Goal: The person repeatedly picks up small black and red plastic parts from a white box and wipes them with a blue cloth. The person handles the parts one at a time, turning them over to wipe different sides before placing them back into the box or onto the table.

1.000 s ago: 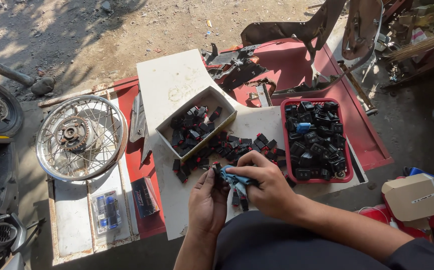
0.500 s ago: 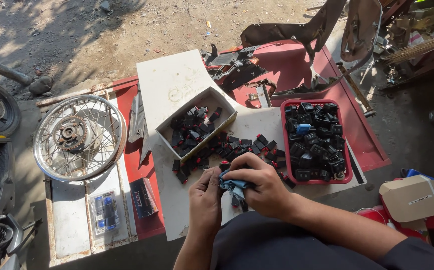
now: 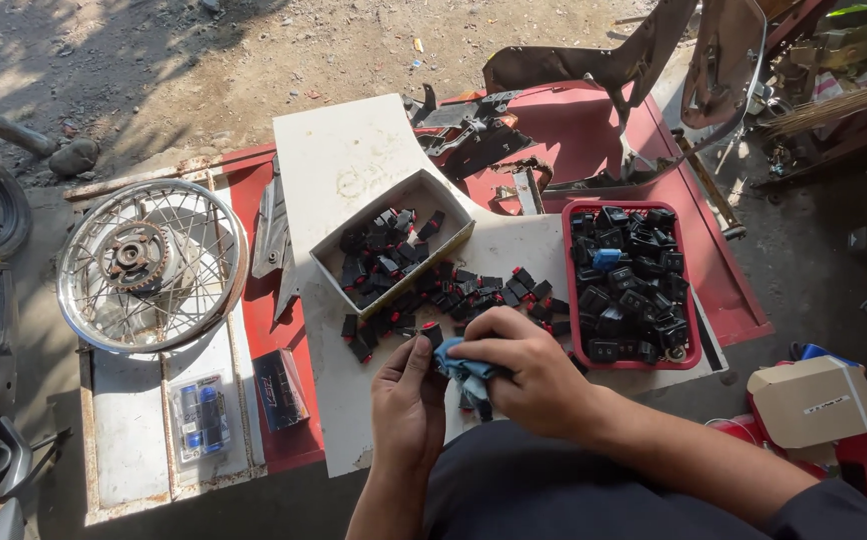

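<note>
Shifted slightly leftward and closer together since the earlier frame, with the blue cloth [image 3: 469, 370] now bunched more tightly between both hands and hiding more of what it wraps. Left hand [image 3: 409, 400] curled partway, thumb and fingers pinching a small black switch with a red tip [image 3: 433, 334] at the top of the cloth. Right hand [image 3: 529, 375] closed fairly firmly over the cloth, knuckles up, pressing it against the switch; impossible to tell whether anything else sits inside the fist. Held just above the near edge of the white counter [image 3: 354, 400], in front of the lap. Judging by the layout, somewhere in the middle of the work: a red tray [image 3: 569, 290] on the right filled with dark switches, looking like the finished lot, though that cannot be confirmed; a shallow white box [image 3: 339, 250] at centre partly filled with more black and red switches; a loose scatter of the same switches [image 3: 474, 290] lying on the counter between box and hands, seemingly yet to be handled. Off to the left, a spoked wheel [image 3: 149, 262] lying flat on a rusty white frame, with a small blister pack [image 3: 199, 420] and a dark packet [image 3: 280, 385] nearby.
</note>
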